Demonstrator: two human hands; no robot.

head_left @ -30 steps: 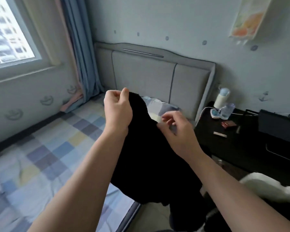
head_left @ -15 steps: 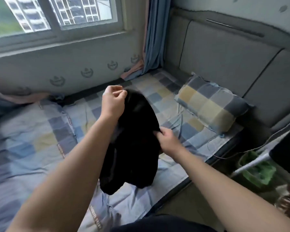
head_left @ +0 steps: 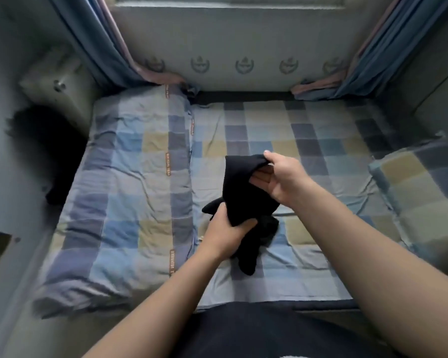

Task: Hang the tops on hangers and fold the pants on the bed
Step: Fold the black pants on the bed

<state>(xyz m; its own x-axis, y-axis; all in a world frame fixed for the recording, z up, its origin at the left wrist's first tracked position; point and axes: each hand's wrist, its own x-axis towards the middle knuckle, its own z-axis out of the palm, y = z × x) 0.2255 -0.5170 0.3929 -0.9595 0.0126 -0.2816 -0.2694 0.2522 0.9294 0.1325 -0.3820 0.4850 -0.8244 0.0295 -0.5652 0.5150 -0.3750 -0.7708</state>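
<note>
Checked bed (head_left: 295,140), black garment (head_left: 241,187), bunched, partly lifted

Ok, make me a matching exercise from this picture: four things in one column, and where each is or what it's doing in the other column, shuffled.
Column one:
1. left hand
2. right hand
3. pillow
4. folded quilt

Column two:
A. at the right edge of the bed
B. grips the lower part of the black garment
C. lies on the left part of the bed
D. pinches the garment's top edge

Pairs: 1-B, 2-D, 3-A, 4-C.
</note>
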